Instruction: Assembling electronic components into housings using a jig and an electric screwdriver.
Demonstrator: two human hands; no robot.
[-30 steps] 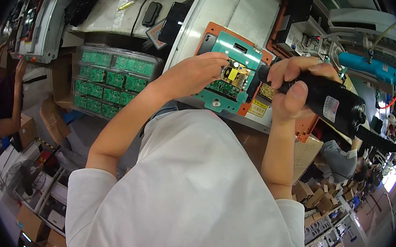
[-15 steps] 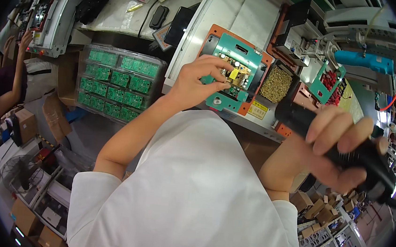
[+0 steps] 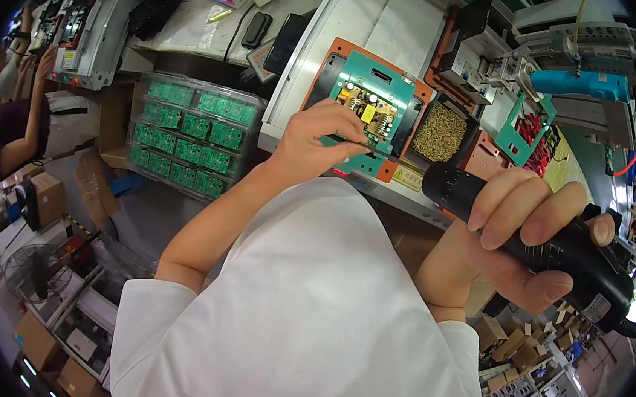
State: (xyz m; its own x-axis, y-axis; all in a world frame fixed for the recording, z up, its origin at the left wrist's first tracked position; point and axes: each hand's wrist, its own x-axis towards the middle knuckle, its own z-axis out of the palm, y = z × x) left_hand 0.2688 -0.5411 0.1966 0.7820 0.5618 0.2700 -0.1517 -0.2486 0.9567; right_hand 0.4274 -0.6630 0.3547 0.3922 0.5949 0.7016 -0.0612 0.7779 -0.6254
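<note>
My right hand [image 3: 530,240] is wrapped round a black electric screwdriver [image 3: 451,186], held nearly level with its nose to the left. A thin bit runs from that nose toward the fingertips of my left hand [image 3: 320,134]. Thumb and fingers of this left hand are pinched together at the bit's tip, over the near edge of a green fixture plate [image 3: 399,92]. Whatever they pinch is too small to make out. Set in the plate is a circuit board [image 3: 368,113] with a yellow component and several others. The plate sits on an orange-brown base [image 3: 339,47].
Right of the fixture stands a black tray of small brass-coloured screws [image 3: 441,132]. Beyond it are another green plate [image 3: 513,144], red parts [image 3: 532,134] and a blue tool [image 3: 581,85]. Clear trays of green circuit boards [image 3: 191,138] lie at left. Another person's arm [image 3: 34,113] shows far left.
My left hand has drawn back from the board's middle to the fixture's near edge, its fingers closing together. The screwdriver has shifted left, bringing its bit to those fingertips.
</note>
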